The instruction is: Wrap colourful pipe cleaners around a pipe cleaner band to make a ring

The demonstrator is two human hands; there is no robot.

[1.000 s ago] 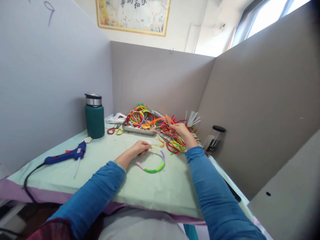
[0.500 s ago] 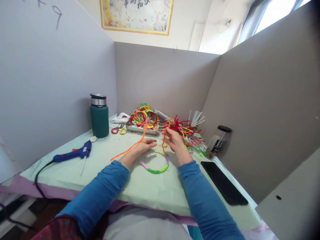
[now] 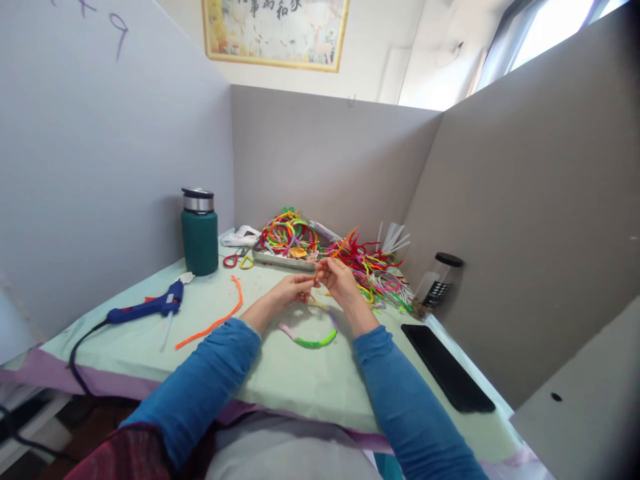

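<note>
My right hand [image 3: 341,279] pinches an orange pipe cleaner [image 3: 346,243], whose upper end sticks up past the fingers. The fingertips of my left hand [image 3: 290,291] are closed on the lower part of the same pipe cleaner, close to my right fingers. Just below both hands, a curved band [image 3: 316,344] wrapped in pink, green, purple and yellow lies on the table, open on its left side. A second orange pipe cleaner [image 3: 213,326] rests on the cloth beside my left forearm.
A metal tray [image 3: 285,261] heaped with colourful rings stands at the back, beside a pile of pipe cleaners [image 3: 385,277]. Leftward are scissors [image 3: 238,260], a green bottle [image 3: 199,240] and a blue glue gun [image 3: 145,308]. A black phone [image 3: 447,368] and clear jar [image 3: 440,280] are rightward.
Two orange pipe cleaners came from the pile. One dropped onto the table at the left; the other stayed in my right hand, and my left hand closed on it. The view shifted slightly.
</note>
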